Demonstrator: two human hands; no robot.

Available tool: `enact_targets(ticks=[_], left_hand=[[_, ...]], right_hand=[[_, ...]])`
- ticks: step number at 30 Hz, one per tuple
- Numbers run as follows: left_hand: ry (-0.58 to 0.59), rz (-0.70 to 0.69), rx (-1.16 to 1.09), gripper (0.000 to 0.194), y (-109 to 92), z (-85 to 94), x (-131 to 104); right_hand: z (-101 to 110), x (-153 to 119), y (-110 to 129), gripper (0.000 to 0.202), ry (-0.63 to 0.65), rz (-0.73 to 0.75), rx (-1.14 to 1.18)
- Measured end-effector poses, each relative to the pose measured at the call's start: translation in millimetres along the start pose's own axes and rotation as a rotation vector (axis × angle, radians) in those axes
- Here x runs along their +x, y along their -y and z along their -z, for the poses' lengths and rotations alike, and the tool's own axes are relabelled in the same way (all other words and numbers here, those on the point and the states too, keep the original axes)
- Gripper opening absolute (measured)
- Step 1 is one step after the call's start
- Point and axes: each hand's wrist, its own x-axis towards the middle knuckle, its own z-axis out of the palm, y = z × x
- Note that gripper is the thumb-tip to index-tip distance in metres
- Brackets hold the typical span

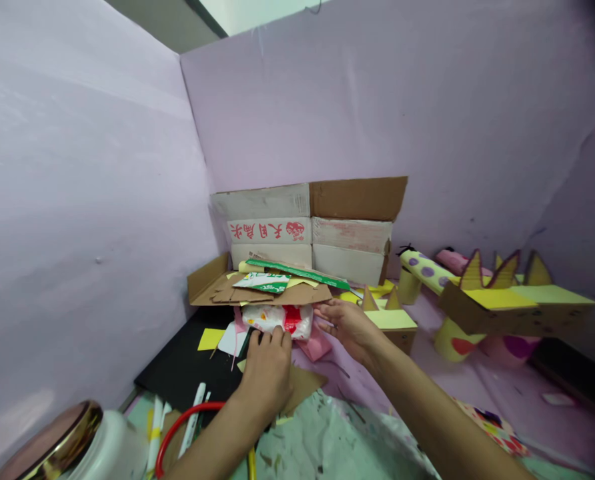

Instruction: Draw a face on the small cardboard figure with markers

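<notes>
A soft white plastic-wrapped package (272,316) with a red patch lies under a brown cardboard flap (277,294). My left hand (269,365) is at its front edge, with bent fingers pressed against the wrapping; the thumb is hidden. At the package's right end is my right hand (352,328), fingers stretched and apart. Its fingertips are by the flap's right corner, and whether they touch the flap or the package is unclear. On the flap lie a green strip (302,272), a green-and-white wrapper piece (265,283) and cardboard scraps. Pink material (315,344) shows below the package.
An unfolded carton (350,233) leans against the lilac wall behind. Cardboard figures with spikes (517,307) stand at right. A black board (177,370), white markers (196,410), a red-handled item (170,427) and a white jar with gold rim (117,443) are at left.
</notes>
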Motion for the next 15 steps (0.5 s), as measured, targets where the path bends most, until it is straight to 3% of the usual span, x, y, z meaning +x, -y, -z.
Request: enact_targets(ticks=[2, 5, 8, 15], left_hand=[[-0.025, 0.036, -0.007, 0.043, 0, 1.6, 3], [-0.110, 0.079, 0.006, 0.060, 0, 0.8, 13], [-0.202, -0.012, 0.100, 0.079, -1, -6.4, 30], [-0.221, -0.186, 0.215, 0.072, 12, -12.1, 61]], right_hand=[[-1, -2, 1, 0.020, -0.013, -0.014, 0.006], [-2, -3, 3, 0.023, -0.025, -0.034, 0.007], [-2, -5, 6, 0.024, -0.017, -0.052, 0.002], [8, -1, 2, 0.016, 0.043, -0.055, -0.031]])
